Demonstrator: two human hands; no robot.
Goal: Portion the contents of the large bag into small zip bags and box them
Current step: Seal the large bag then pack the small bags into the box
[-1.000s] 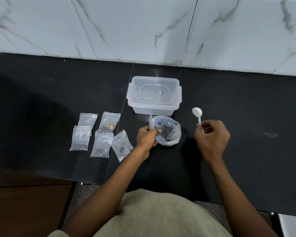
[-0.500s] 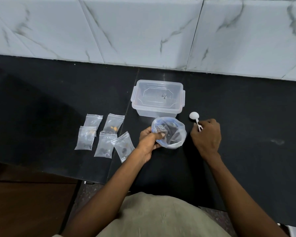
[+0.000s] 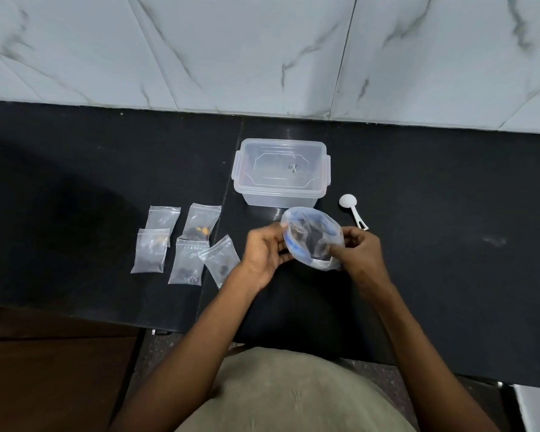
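Both hands hold the large bag [image 3: 311,241] just above the black counter [image 3: 449,275]: the left hand [image 3: 264,252] pinches its rim on one side, and the right hand [image 3: 357,252] has its fingers curled round the opposite edge. The bag's mouth gapes open between them, dark pieces inside. Left of the left hand lie five small zip bags [image 3: 181,241], flat and partly overlapping. Just beyond the right hand rests a white scoop [image 3: 351,208]. Past the held bag stands the clear box [image 3: 281,173], lid on.
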